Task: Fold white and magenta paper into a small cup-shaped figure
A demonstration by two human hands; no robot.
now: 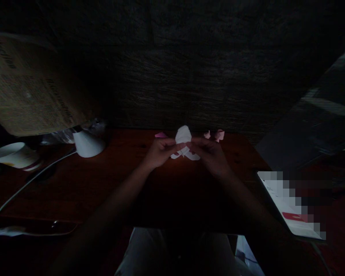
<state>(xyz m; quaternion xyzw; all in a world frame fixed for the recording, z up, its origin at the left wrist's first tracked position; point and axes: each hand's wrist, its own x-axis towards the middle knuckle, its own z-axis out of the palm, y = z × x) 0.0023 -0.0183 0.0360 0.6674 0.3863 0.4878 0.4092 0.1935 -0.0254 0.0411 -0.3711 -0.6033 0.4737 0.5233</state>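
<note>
Both hands meet over the middle of the table, pinching a white folded piece [183, 135] that looks like paper or tissue. My left hand [160, 150] grips its left side, with the thumb across the front. From the right, my right hand [211, 154] pinches it with thumb and fingers close to the left thumb. A rounded flap stands up above the thumbs, and two flaps spread out below them. Just behind my left hand lies a small flat pink piece [161, 135]. Two small pink shaped pieces, one of them a curled piece [219, 134], stand behind my right hand.
The light is dim. On the left of the wooden table [117, 184] are a paper cup [15, 155], a white cone-shaped lamp base [89, 145] with a cable, and a large printed cardboard box [31, 88]. A lit screen [287, 207] lies at the right edge.
</note>
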